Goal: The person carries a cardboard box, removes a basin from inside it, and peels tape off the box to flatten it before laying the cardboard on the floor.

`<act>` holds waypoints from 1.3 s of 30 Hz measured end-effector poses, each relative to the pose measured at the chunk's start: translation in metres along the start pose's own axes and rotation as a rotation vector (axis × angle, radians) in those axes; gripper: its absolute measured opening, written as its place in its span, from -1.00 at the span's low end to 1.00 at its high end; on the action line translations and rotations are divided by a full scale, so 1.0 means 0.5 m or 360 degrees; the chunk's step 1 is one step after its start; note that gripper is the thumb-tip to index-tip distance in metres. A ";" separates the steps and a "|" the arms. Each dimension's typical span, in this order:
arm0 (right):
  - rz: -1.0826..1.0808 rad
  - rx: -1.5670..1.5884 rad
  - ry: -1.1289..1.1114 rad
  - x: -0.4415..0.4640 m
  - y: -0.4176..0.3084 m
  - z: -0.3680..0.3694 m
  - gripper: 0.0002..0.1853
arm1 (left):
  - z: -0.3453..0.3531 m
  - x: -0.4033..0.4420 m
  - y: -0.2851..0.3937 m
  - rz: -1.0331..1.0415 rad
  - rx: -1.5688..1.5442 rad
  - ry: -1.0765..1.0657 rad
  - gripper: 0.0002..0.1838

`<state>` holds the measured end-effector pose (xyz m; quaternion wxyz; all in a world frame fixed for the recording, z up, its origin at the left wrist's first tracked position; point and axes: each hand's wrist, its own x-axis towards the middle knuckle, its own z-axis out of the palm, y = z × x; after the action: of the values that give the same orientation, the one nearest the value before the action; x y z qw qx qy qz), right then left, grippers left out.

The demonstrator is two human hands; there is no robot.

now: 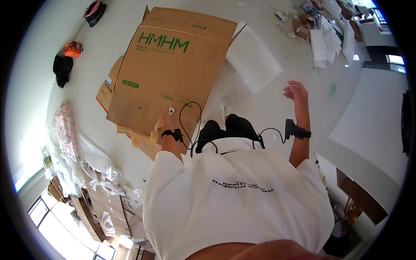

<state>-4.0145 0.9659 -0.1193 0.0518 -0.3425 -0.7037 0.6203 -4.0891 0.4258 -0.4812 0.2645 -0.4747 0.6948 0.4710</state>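
Observation:
A large flattened cardboard box [169, 65] with green HMHM lettering is in front of me and to the left. My left hand [165, 118] is at its near part, closed on the cardboard, though the fingers blend into the brown surface. Beside that hand is a small white-and-dark item [172, 110] that I cannot identify. Torn brown cardboard [145, 141] hangs below the near edge. Out to the right, my right hand [296, 91] is raised over the floor, empty, with its fingers loosely bent and apart.
A white sheet [253, 58] lies on the floor beyond the box. Cardboard and white panels [329, 41] are piled at the far right. Clear plastic wrap [93, 160] and flat cardboard [110, 208] are at the left. An orange bag [73, 50] and black bag [63, 70] are by the wall.

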 end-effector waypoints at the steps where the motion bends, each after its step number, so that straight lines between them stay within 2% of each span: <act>1: 0.0062 0.0015 0.0006 0.009 -0.003 -0.008 -0.78 | 0.010 -0.021 0.012 -0.0010 -0.0085 -0.0007 -0.39; 6: 0.0326 0.0064 -0.0031 0.090 -0.113 0.011 -0.78 | 0.150 -0.024 0.020 0.0001 -0.0021 -0.0232 -0.38; 10: -0.0191 -0.0038 -0.0316 0.130 -0.281 0.077 -0.77 | 0.285 0.016 0.003 0.0185 0.0444 -0.0478 -0.46; 11: -0.0110 -0.0021 -0.0334 0.137 -0.286 0.076 -0.78 | 0.306 0.022 0.000 0.0256 0.0563 -0.0486 -0.48; 13: -0.0054 0.0116 -0.0366 0.179 -0.262 0.075 -0.78 | 0.324 0.045 0.013 0.0553 0.0704 -0.0421 -0.50; 16: 0.0121 0.0435 0.0033 0.197 -0.211 0.022 -0.78 | 0.316 0.079 0.044 0.1370 0.0822 -0.0169 -0.53; 19: 0.0059 0.0473 0.0237 0.105 -0.190 -0.085 -0.79 | 0.246 -0.018 0.165 0.0519 0.0598 -0.0659 -0.47; 20: 0.0020 0.0459 0.0319 0.088 -0.183 -0.111 -0.80 | 0.263 0.040 0.178 0.0595 0.0708 -0.0656 -0.48; 22: 0.0022 0.0276 0.0512 0.075 -0.211 -0.119 -0.82 | 0.282 0.165 0.115 0.0684 0.0918 -0.0649 -0.49; 23: -0.0020 0.0253 0.0608 0.063 -0.258 -0.066 -0.84 | 0.247 0.170 0.114 0.0667 0.0951 -0.0752 -0.50; 25: -0.0162 0.0102 0.0468 0.090 -0.313 -0.004 -0.84 | 0.264 0.166 0.184 0.0695 0.0921 -0.0953 -0.52; 27: -0.0280 0.0036 0.0231 0.150 -0.367 0.055 -0.83 | 0.267 0.097 0.214 0.0617 0.0544 -0.0526 -0.54; 29: -0.0370 0.0197 -0.0087 0.185 -0.389 0.121 -0.84 | 0.265 0.094 0.198 0.0433 0.0448 -0.0403 -0.55; 30: -0.0361 0.0248 -0.0194 0.188 -0.398 0.148 -0.84 | 0.251 0.110 0.183 0.0306 0.0528 -0.0488 -0.55; 32: -0.0261 0.0188 -0.0354 0.214 -0.375 0.188 -0.84 | 0.277 0.160 0.122 0.0407 0.0983 -0.0523 -0.57; 34: -0.0127 0.0145 -0.0507 0.244 -0.334 0.212 -0.83 | 0.287 0.168 0.018 0.0842 0.1789 -0.0437 -0.60; 36: 0.0016 0.0086 -0.0629 0.272 -0.290 0.252 -0.83 | 0.291 0.145 -0.044 0.0042 0.0842 -0.0364 -0.59; 37: 0.0062 -0.0017 -0.0698 0.285 -0.263 0.248 -0.82 | 0.290 0.130 -0.070 -0.0322 0.0359 -0.0221 -0.58; 39: 0.0185 -0.0249 -0.0782 0.337 -0.190 0.279 -0.82 | 0.312 0.137 -0.156 -0.0630 -0.0115 -0.0053 -0.49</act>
<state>-4.2516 0.9417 -0.1238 -0.1830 -0.2244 -0.7200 0.6306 -4.0584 0.5306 -0.6333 0.3462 -0.6034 0.5661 0.4423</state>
